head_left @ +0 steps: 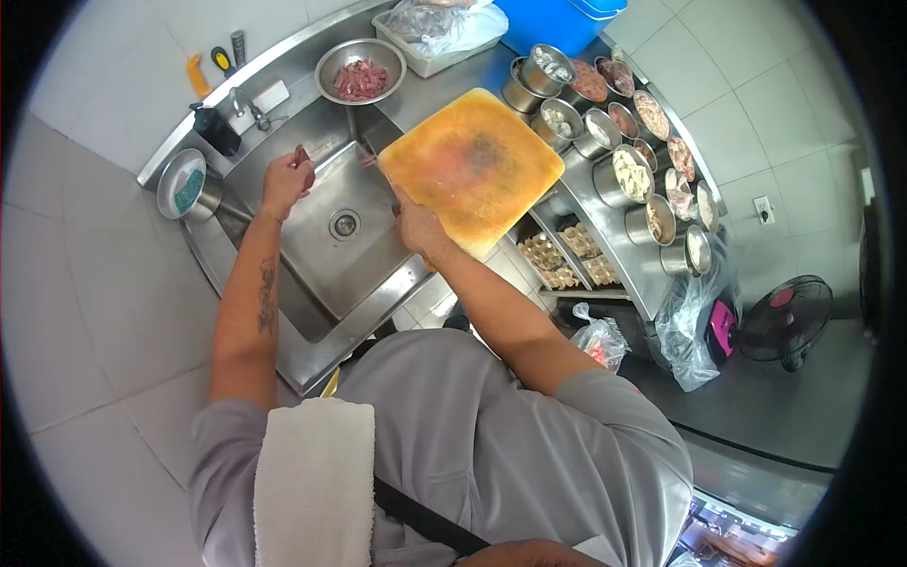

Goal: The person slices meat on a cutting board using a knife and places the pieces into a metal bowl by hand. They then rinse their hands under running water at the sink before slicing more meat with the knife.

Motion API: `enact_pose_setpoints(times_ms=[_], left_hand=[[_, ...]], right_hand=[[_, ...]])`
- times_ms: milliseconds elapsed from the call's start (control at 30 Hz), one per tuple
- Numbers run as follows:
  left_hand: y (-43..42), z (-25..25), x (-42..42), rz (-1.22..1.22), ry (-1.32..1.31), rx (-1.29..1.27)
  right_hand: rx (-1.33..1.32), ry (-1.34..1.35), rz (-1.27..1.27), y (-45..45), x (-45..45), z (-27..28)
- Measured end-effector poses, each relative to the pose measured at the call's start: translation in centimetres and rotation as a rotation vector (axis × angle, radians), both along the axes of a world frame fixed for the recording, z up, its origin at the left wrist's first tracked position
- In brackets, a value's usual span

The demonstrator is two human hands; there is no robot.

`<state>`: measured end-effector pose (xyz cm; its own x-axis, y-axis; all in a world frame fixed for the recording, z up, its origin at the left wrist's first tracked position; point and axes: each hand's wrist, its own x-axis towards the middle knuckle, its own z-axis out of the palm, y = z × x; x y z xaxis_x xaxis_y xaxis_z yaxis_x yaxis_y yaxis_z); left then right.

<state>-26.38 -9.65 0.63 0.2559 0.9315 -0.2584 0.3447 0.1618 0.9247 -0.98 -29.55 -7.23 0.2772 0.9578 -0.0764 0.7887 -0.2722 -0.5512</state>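
Note:
Over the left side of the steel sink (321,269) is my left hand (287,183), its fingers curled closed. Whatever may be in them is too small to make out. My right hand (419,225) grips the left edge of a square, yellow-orange cutting board (505,194) with reddish and dark stains. The board sits at the sink's right side, partly over the counter. A small reddish scrap (368,162) shows by the board's left corner. Beyond the sink, a steel bowl (328,69) holds strips of raw red meat (360,81).
Several steel containers (624,194) of food crowd the right counter. Egg trays (557,260) fill the shelves below. A faucet (248,106), a black dispenser bottle (215,130) and a bowl with a green scrubber (188,189) border the sink. A fan (784,323) stands far right.

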Motion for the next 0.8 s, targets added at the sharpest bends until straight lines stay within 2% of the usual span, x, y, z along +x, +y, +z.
enact_pose_setpoints(times_ms=[33, 67, 133, 233, 300, 333, 367, 400, 433, 500, 533, 600, 633, 667, 733, 767, 800], left_hand=[[0.2, 0.1, -0.3, 0.001, 0.002, 0.004], [0.4, 0.1, -0.8, -0.015, 0.040, 0.033], [0.9, -0.8, -2.2, -0.025, 0.087, 0.058], [1.5, -3.7, -3.5, -0.015, 0.121, 0.117], [1.2, -5.7, -3.8, 0.055, 0.098, 0.069], [1.6, -7.1, -3.9, 0.048, 0.095, 0.070], [1.8, -8.7, -4.3, -0.026, 0.450, 0.208], [1.6, -9.5, -4.1, -0.098, 0.808, 0.346], [1.1, -9.2, -3.2, -0.096, 0.813, 0.348], [-0.1, -7.3, -0.4, 0.001, 0.307, -0.072], [-2.2, -4.3, 2.8, 0.109, -0.149, -0.247], [-4.6, 0.0, 8.4, -0.142, -0.039, -0.213], [-2.8, -3.6, 9.8, -0.395, -0.027, -0.182], [-5.1, -2.6, 13.6, -0.312, -0.026, -0.101], [-6.7, -2.8, 19.6, -0.267, -0.152, -0.293], [-6.4, -3.4, 22.0, -0.261, -0.150, -0.287], [-6.3, -4.5, 24.3, -0.357, -0.112, -0.267]], right_hand=[[0.079, -0.134, 0.045, 0.4, -0.4, -0.2], [0.076, -0.078, 0.005, 0.1, 1.5, 0.0], [0.053, 0.071, -0.155, -1.9, 4.8, 5.4], [0.062, 0.170, -0.240, -4.5, 5.8, 8.7], [0.051, 0.150, -0.201, -4.7, 3.5, 7.6], [0.012, 0.039, -0.129, -3.8, 2.6, 5.0], [0.012, 0.067, 0.036, -2.5, 1.9, -1.2], [0.028, -0.123, 0.096, -2.7, 1.5, 0.9], [0.051, -0.317, 0.143, -2.9, 0.9, 3.4], [-0.220, 0.177, 0.148, -2.3, 1.8, 7.4], [-0.212, 0.189, 0.154, -2.4, 3.6, 7.7], [0.126, 0.207, 0.150, -4.3, 9.6, 7.7], [-0.007, 0.205, 0.073, -5.2, 11.7, 9.7], [-0.140, 0.194, 0.000, -6.0, 14.2, 11.8], [-0.007, 0.131, -0.037, -7.4, 20.3, 3.9], [-0.001, 0.133, -0.030, -8.2, 22.1, 4.8], [-0.078, 0.305, -0.101, -9.7, 23.5, 6.2]])
